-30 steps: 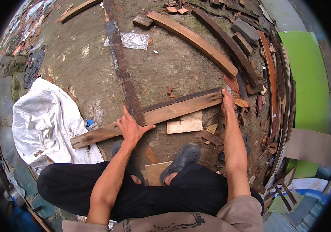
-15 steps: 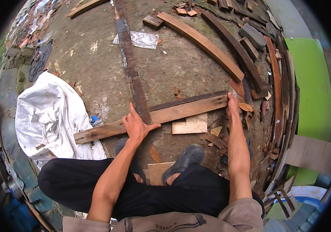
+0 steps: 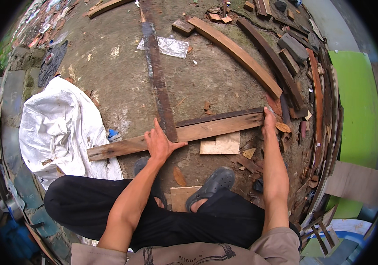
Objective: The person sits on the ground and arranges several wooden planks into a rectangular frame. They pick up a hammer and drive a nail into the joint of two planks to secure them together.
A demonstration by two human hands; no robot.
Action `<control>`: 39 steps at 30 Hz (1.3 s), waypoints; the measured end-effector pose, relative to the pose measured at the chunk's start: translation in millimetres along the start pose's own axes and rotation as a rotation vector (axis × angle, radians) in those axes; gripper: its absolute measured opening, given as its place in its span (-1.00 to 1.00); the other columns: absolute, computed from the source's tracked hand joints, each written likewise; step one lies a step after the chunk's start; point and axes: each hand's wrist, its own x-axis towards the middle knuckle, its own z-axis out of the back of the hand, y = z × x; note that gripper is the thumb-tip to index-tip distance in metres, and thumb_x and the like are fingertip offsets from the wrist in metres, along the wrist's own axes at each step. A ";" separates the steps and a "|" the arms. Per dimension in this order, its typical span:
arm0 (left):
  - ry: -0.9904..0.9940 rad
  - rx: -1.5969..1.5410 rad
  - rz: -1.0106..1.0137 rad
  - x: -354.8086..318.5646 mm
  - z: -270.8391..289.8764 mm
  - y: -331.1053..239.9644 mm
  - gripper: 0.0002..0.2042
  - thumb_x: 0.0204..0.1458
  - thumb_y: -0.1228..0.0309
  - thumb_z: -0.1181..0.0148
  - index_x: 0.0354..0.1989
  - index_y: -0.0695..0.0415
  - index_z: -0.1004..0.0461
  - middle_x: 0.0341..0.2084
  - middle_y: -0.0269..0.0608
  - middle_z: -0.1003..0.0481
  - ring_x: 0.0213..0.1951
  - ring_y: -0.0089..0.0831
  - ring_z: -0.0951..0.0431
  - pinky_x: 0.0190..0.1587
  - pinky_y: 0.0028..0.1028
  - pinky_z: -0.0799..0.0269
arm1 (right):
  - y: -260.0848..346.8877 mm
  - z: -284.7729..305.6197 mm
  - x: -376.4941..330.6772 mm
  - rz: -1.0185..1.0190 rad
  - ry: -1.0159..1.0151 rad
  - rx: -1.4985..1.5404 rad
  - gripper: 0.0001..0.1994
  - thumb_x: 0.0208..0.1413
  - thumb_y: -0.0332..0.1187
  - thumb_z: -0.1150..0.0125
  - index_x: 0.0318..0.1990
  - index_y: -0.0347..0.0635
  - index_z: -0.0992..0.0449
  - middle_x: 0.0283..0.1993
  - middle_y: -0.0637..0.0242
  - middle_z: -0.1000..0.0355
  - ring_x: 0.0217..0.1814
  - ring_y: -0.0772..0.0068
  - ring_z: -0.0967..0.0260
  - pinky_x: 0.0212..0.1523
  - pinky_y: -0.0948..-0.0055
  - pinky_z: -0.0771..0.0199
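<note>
The brown plank looks stiff and moderately heavy, with a dry, rough face unlikely to slip or break; its edges may splinter, so a hold around the end and a flat palm nearer the middle seem best. It lies crosswise in front of the person, left end over the white sack. The left hand rests on it, thumb and fingers spread, beside the near end of the long dark board. The right hand pinches its right end.
</note>
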 end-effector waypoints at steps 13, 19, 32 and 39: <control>0.004 0.075 -0.216 1.9 -0.9 10.7 0.45 -0.48 -0.31 -0.51 0.42 0.48 0.20 -0.19 0.01 -0.49 -0.09 -0.15 -0.46 0.11 -0.21 -0.17 | 59.3 -16.1 37.8 0.140 -0.380 -0.181 -0.42 0.19 0.03 -0.21 0.24 -0.14 -0.39 0.10 0.14 -0.47 0.25 0.20 -0.37 0.12 0.06 -0.23; 0.214 0.231 -0.261 5.0 24.3 23.5 0.35 -0.34 -0.26 -0.47 0.46 0.36 0.23 -0.21 -0.06 -0.46 -0.13 -0.16 -0.46 -0.01 -0.26 -0.27 | 60.3 -95.3 -114.0 0.666 0.142 -0.943 -0.39 0.18 0.10 -0.17 0.20 -0.20 -0.43 0.19 -0.02 -0.40 0.33 -0.01 -0.21 0.34 0.04 -0.08; 0.145 0.073 -0.541 19.1 18.4 59.0 0.22 -0.26 -0.10 -0.48 0.50 0.16 0.19 -0.19 -0.07 -0.42 -0.12 -0.12 -0.49 -0.08 -0.24 -0.48 | 38.8 -155.2 -227.6 1.208 1.070 -1.348 0.16 -0.18 0.17 -0.47 0.52 0.07 0.14 0.28 0.16 -0.27 0.29 0.13 -0.25 0.28 0.13 -0.15; 0.020 0.007 -0.637 23.9 7.6 65.9 0.16 -0.26 -0.02 -0.50 0.48 0.17 0.08 -0.26 -0.08 -0.43 -0.20 -0.14 -0.51 -0.16 -0.24 -0.48 | 10.3 -171.0 -248.3 1.374 1.044 -1.445 -0.02 0.00 -0.18 -0.38 0.52 0.10 0.13 0.16 0.22 -0.34 0.10 0.17 -0.36 0.11 0.20 -0.25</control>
